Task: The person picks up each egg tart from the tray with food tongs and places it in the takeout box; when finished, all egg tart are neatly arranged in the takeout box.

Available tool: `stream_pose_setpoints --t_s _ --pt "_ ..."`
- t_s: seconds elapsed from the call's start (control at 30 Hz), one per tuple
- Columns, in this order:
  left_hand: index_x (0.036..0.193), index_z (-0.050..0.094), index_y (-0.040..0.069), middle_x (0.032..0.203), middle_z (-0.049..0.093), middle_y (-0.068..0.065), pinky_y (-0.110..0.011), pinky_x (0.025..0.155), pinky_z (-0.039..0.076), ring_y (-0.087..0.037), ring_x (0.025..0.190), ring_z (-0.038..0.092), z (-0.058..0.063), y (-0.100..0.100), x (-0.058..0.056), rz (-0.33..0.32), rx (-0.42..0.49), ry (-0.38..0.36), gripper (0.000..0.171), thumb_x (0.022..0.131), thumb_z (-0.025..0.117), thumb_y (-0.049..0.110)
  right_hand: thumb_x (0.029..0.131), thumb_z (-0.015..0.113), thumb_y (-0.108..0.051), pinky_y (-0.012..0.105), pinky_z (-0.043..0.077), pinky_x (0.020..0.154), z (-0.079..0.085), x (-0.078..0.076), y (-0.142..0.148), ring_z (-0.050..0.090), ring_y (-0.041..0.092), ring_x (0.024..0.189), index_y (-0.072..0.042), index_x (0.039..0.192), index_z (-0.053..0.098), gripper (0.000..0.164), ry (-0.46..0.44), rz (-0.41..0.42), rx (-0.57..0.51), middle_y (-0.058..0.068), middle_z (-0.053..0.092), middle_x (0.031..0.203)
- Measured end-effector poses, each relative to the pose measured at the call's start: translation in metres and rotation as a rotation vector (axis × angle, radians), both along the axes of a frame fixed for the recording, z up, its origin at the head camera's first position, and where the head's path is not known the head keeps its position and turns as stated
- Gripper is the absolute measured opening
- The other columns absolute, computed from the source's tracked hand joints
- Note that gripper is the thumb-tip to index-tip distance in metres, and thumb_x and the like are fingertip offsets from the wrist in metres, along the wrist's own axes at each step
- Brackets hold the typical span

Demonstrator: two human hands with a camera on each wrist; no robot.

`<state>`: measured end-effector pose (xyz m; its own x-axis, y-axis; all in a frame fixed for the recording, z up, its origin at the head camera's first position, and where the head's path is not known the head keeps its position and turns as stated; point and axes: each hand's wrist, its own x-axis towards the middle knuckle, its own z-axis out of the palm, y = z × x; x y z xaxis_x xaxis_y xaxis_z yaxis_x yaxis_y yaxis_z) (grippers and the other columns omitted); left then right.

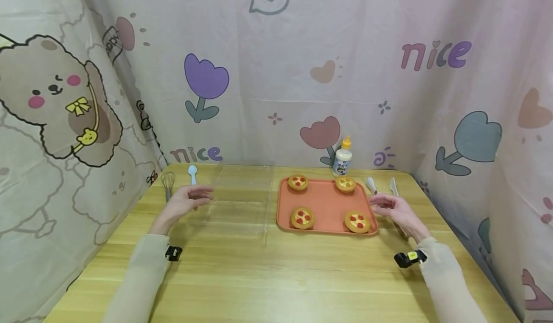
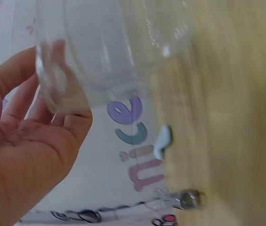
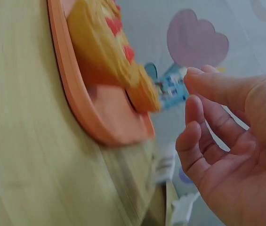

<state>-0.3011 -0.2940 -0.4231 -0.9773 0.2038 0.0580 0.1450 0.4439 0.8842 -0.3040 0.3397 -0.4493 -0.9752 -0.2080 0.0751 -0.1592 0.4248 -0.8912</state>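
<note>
My left hand (image 1: 190,200) hovers at the left side of a clear plastic box (image 1: 242,202), fingers loosely bent with a gap to the thumb. In the left wrist view, the box's see-through edge (image 2: 52,89) overlaps the fingertips. My right hand (image 1: 395,210) is beside the right rim of an orange tray (image 1: 324,200), holding nothing, its fingers relaxed. Several small pizzas with red or yellow toppings sit near the tray's corners, among them a front right one (image 1: 357,221) and a back left one (image 1: 298,183). Close up, the right wrist view shows a pizza (image 3: 97,47) inside the tray rim.
Behind the tray stands a white bottle (image 1: 342,160) with a yellow nozzle. A whisk (image 1: 168,184) and a light blue spoon (image 1: 192,173) lie at the back left. White-ended utensils (image 1: 371,185) lie at right, including a knife (image 1: 393,186). Patterned curtains (image 1: 268,73) border the wooden table (image 1: 276,280).
</note>
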Motion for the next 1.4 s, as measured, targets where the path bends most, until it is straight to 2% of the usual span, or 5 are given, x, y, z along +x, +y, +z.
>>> stream_pose_setpoints --t_s 0.23,0.37,0.57,1.03,1.4 --pt "0.137 0.052 -0.002 0.108 0.068 0.009 -0.033 0.077 0.053 -0.015 0.101 0.064 -0.008 -0.020 0.003 0.049 0.083 -0.061 0.046 0.095 0.064 0.010 0.092 0.069 -0.014 0.021 0.052 0.076 -0.005 0.008 0.028 0.055 0.002 0.091 0.008 0.128 0.057 0.044 0.019 -0.061 0.117 0.027 0.061 0.122" --pt "0.140 0.045 -0.007 0.122 0.063 -0.009 -0.035 0.085 0.054 -0.010 0.100 0.061 -0.011 -0.028 0.006 0.036 0.081 -0.090 0.053 0.094 0.065 0.011 0.090 0.071 -0.014 0.024 0.050 0.070 -0.010 0.011 0.042 0.052 0.006 0.086 0.008 0.126 0.059 0.044 -0.005 -0.084 0.150 0.020 0.064 0.113" --pt "0.151 0.028 -0.004 0.146 0.034 -0.034 -0.043 0.095 0.053 -0.029 0.115 0.058 -0.015 -0.036 0.009 -0.027 0.118 -0.188 0.067 0.096 0.063 0.011 0.088 0.072 -0.012 0.024 0.043 0.063 -0.019 0.010 0.060 0.047 0.010 0.078 0.008 0.126 0.059 0.045 -0.008 -0.101 0.168 0.016 0.063 0.112" --pt "0.154 0.019 -0.001 0.102 0.057 -0.003 -0.035 0.076 0.058 -0.020 0.090 0.063 -0.023 -0.039 0.011 -0.036 0.213 -0.291 0.075 0.095 0.064 0.007 0.084 0.078 -0.015 0.021 0.044 0.072 -0.024 0.008 0.064 0.051 0.016 0.090 0.006 0.128 0.058 0.052 0.025 -0.013 0.269 0.027 0.060 0.124" --pt "0.154 0.020 0.001 0.106 0.058 -0.003 -0.036 0.078 0.058 -0.020 0.091 0.063 -0.019 -0.035 0.006 -0.024 0.192 -0.292 0.073 0.095 0.063 0.009 0.085 0.072 -0.008 0.021 0.047 0.073 -0.030 0.002 0.062 0.057 0.008 0.091 0.006 0.130 0.057 0.049 -0.007 -0.089 0.294 0.025 0.065 0.114"
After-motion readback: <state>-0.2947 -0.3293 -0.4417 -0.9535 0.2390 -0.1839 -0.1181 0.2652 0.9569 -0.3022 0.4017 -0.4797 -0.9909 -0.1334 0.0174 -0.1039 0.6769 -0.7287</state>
